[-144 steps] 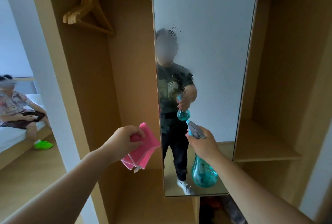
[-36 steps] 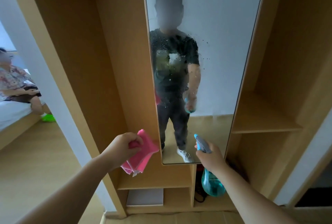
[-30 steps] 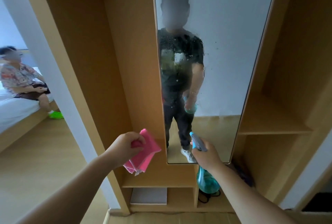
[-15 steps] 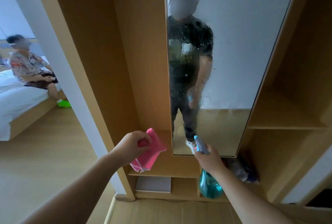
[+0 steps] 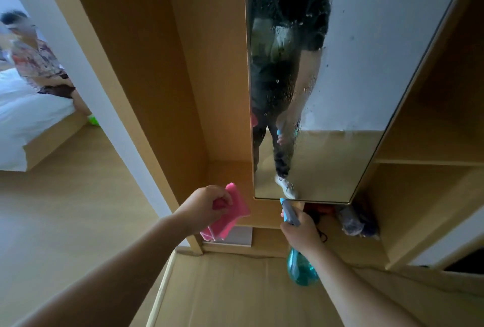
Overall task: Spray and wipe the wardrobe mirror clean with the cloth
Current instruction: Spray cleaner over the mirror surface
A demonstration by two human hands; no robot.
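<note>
The tall wardrobe mirror [image 5: 353,64] hangs on the wooden wardrobe, its glass speckled with spray droplets down the left half. My left hand [image 5: 203,205] grips a folded pink cloth [image 5: 230,215] just left of the mirror's bottom corner, apart from the glass. My right hand [image 5: 301,229] holds a teal spray bottle [image 5: 300,269] by its grey-blue trigger head, whose nozzle points up at the mirror's lower edge. The bottle's body hangs below my wrist.
Open wardrobe compartments [image 5: 432,143] lie to the right, with bundled items [image 5: 356,222] on the bottom shelf. A white box [image 5: 239,237] sits in the lowest cubby. At far left a person [image 5: 39,64] sits on a white bed [image 5: 28,117].
The view has tilted down and both hands have lowered along the mirror to its bottom edge. More droplets cover the glass. Cloth and bottle stay held.
</note>
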